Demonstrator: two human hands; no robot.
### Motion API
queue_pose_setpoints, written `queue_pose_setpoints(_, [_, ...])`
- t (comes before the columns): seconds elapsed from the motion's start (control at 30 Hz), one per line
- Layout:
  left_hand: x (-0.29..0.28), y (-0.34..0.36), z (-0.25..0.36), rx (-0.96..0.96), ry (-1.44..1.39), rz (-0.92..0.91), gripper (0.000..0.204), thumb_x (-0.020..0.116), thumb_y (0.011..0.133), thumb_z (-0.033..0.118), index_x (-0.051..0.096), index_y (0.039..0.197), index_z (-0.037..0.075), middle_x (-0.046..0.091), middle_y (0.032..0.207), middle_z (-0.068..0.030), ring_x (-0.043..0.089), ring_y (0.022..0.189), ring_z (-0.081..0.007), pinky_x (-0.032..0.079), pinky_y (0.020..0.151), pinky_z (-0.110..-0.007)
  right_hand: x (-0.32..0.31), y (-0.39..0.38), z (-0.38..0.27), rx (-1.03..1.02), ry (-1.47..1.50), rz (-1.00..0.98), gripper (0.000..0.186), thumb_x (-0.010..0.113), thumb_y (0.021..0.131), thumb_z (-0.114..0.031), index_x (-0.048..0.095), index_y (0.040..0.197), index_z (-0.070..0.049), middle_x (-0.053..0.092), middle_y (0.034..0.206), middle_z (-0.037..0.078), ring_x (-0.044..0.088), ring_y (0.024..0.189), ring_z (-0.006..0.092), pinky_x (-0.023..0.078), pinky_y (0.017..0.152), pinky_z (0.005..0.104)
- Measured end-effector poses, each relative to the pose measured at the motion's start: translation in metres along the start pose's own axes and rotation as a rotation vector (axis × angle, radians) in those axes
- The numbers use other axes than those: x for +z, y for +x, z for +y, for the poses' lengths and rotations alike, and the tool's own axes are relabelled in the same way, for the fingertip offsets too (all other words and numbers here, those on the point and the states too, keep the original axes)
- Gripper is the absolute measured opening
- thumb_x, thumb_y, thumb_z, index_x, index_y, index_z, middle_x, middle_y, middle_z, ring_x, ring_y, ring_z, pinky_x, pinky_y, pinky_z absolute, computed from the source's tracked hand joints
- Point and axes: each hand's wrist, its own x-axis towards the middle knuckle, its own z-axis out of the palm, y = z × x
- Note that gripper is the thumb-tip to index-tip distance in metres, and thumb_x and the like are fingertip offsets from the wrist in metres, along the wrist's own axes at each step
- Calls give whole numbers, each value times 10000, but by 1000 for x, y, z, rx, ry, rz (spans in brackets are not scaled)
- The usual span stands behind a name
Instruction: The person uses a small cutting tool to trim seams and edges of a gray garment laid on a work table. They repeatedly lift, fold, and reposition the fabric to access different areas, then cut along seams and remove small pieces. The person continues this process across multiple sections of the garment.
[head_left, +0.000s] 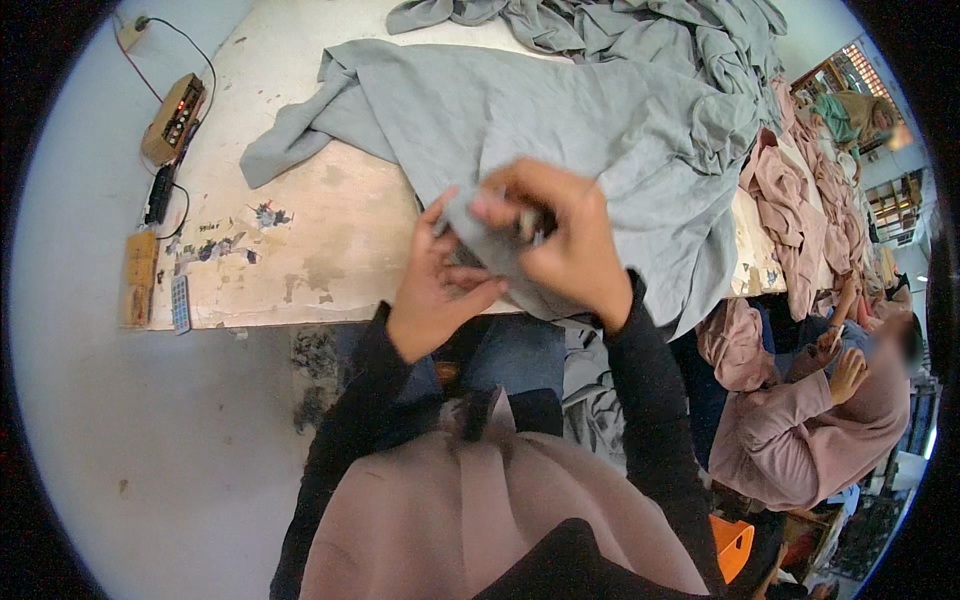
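Note:
A large grey cloth [620,130] lies across the table, its near edge drawn up between my hands. My left hand [430,290] has its fingers curled about the edge of this cloth, thumb held apart and pointing right. Over the cloth, my right hand [570,235] is closed, thumb and fingers bent inward and smeared by motion. A small dark, partly shiny thing [541,226] shows within its grip, too blurred to name. Both hands are close together above the table's front edge.
More grey fabric [560,25] is heaped at the back. Pink cloth [785,210] hangs off the right side, where a co-worker [820,430] sits. A wooden box with wiring [175,118] and a remote control [181,304] are at left. An orange plastic thing [733,546] is low right.

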Motion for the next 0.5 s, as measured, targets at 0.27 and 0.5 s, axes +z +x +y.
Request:
queue_pose_setpoints(0.27, [18,20,-32,21,-153,55,860,659,931,-49,38,1502,115,655,1152,-286,695,1024,-241,572,867,-344,-31,142,23,-151,-2,346,147,704,904,-132,669,1019,-48,702,766,47,653,709,103,477,634,259])
queue_pose_setpoints(0.5, [-19,5,-34,-76,-180,168,627,621,946,-63,201,1380,104,626,1231,-291,670,1075,-225,557,923,-336,-21,142,64,-202,8,405,229,751,895,-206,717,1075,-68,721,783,45,695,782,112,496,663,249])
